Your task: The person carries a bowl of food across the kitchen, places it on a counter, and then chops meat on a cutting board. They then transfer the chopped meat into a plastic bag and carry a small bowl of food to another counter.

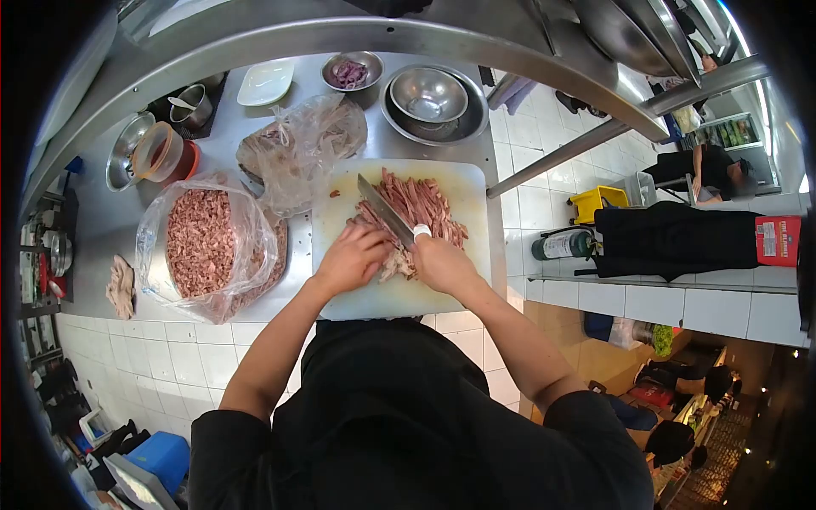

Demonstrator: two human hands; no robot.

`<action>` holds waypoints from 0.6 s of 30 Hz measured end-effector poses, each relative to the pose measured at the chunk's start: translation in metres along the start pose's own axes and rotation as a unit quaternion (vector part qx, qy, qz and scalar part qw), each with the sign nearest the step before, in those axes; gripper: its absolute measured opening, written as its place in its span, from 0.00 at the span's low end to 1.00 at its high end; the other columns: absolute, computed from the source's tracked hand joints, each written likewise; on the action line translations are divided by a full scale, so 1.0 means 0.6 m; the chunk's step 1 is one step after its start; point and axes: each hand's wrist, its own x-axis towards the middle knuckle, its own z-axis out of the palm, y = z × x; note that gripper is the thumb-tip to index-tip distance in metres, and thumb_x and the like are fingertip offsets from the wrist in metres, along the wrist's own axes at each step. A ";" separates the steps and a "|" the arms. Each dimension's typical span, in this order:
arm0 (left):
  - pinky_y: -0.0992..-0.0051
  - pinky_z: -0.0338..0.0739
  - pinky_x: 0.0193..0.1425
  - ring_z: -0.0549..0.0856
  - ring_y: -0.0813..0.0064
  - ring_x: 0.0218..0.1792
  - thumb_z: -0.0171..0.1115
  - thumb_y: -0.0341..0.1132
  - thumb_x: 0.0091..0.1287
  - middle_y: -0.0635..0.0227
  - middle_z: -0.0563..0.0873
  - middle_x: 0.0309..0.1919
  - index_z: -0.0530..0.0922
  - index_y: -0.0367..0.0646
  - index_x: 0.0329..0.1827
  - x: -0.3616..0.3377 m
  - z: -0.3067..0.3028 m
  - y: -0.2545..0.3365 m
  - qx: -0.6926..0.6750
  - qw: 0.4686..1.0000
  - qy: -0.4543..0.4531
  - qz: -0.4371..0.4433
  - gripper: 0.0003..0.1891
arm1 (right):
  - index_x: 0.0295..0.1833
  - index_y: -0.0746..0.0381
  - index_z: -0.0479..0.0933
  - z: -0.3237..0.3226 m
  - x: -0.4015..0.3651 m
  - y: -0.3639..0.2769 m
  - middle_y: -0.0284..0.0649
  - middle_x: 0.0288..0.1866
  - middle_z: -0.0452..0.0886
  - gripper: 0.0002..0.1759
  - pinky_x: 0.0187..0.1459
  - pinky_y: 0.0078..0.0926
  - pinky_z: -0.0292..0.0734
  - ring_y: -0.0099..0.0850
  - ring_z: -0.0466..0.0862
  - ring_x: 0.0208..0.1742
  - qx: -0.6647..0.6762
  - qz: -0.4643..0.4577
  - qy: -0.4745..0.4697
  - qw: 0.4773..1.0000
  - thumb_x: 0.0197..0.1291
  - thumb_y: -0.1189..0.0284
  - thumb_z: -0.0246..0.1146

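In the head view, sliced meat (432,206) lies on the cutting board (469,185), bare margins around it, near the counter's (100,229) front edge. The right hand (442,262) grips a knife (384,206), hiding most of its handle; the left hand's (355,257) fingers bend onto the meat, whether pinching I cannot tell.

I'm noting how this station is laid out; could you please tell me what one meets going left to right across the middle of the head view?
Crumpled pale item, clear bag of chopped meat, left hand, right hand, fire extinguisher, black cloth, red packet.
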 end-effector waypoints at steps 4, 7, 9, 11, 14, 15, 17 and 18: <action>0.58 0.75 0.73 0.82 0.60 0.68 0.73 0.32 0.65 0.68 0.88 0.63 0.90 0.46 0.55 -0.010 0.014 0.007 0.016 0.999 -0.037 0.013 0.15 | 0.52 0.73 0.78 -0.006 -0.024 0.008 0.64 0.42 0.90 0.14 0.48 0.61 0.85 0.62 0.92 0.45 -0.003 0.000 -0.004 1.000 0.74 0.71 0.57; 0.58 0.75 0.73 0.82 0.61 0.67 0.74 0.33 0.64 0.68 0.88 0.62 0.90 0.46 0.55 -0.023 0.020 0.006 0.007 1.000 0.000 0.003 0.16 | 0.52 0.73 0.77 -0.001 -0.054 0.004 0.63 0.40 0.90 0.13 0.47 0.61 0.86 0.62 0.92 0.43 -0.023 -0.020 -0.013 0.999 0.74 0.72 0.57; 0.59 0.76 0.71 0.83 0.63 0.65 0.75 0.34 0.64 0.68 0.89 0.60 0.90 0.47 0.55 -0.021 0.023 0.016 -0.001 1.000 0.021 0.016 0.16 | 0.51 0.72 0.77 -0.012 -0.074 -0.019 0.63 0.39 0.90 0.12 0.46 0.61 0.86 0.62 0.92 0.42 -0.030 -0.003 -0.027 0.999 0.73 0.72 0.57; 0.60 0.76 0.71 0.84 0.63 0.64 0.75 0.34 0.64 0.69 0.89 0.59 0.90 0.47 0.55 -0.023 0.038 0.013 -0.002 1.000 0.011 0.014 0.16 | 0.50 0.71 0.78 0.001 -0.088 -0.033 0.63 0.39 0.90 0.11 0.46 0.61 0.86 0.61 0.92 0.42 -0.037 0.013 -0.042 0.998 0.73 0.73 0.58; 0.61 0.77 0.70 0.85 0.64 0.63 0.74 0.33 0.63 0.70 0.90 0.57 0.90 0.47 0.54 -0.015 0.041 0.005 -0.003 1.000 -0.001 0.011 0.15 | 0.50 0.73 0.76 0.056 -0.068 -0.026 0.64 0.38 0.88 0.13 0.46 0.62 0.85 0.64 0.90 0.44 -0.056 0.023 -0.010 0.998 0.76 0.71 0.55; 0.61 0.77 0.69 0.85 0.64 0.62 0.74 0.33 0.63 0.71 0.90 0.56 0.90 0.47 0.54 -0.014 0.042 0.006 -0.008 1.000 -0.007 0.008 0.15 | 0.49 0.73 0.77 0.085 -0.050 -0.012 0.65 0.39 0.88 0.13 0.46 0.61 0.85 0.64 0.91 0.44 -0.036 0.026 -0.007 0.999 0.76 0.71 0.56; 0.62 0.77 0.68 0.85 0.64 0.61 0.74 0.33 0.63 0.71 0.90 0.55 0.90 0.47 0.54 -0.009 0.037 -0.003 -0.005 1.000 -0.012 0.018 0.15 | 0.48 0.73 0.77 0.091 -0.031 0.000 0.66 0.40 0.89 0.13 0.46 0.61 0.85 0.64 0.91 0.45 -0.017 0.028 -0.008 0.999 0.76 0.72 0.56; 0.62 0.77 0.67 0.85 0.65 0.61 0.74 0.32 0.63 0.71 0.90 0.54 0.90 0.48 0.53 -0.012 0.037 -0.003 -0.004 0.999 -0.022 0.033 0.15 | 0.48 0.72 0.78 0.072 -0.030 -0.003 0.66 0.40 0.89 0.12 0.47 0.62 0.85 0.64 0.91 0.45 0.005 0.020 -0.006 1.000 0.75 0.72 0.56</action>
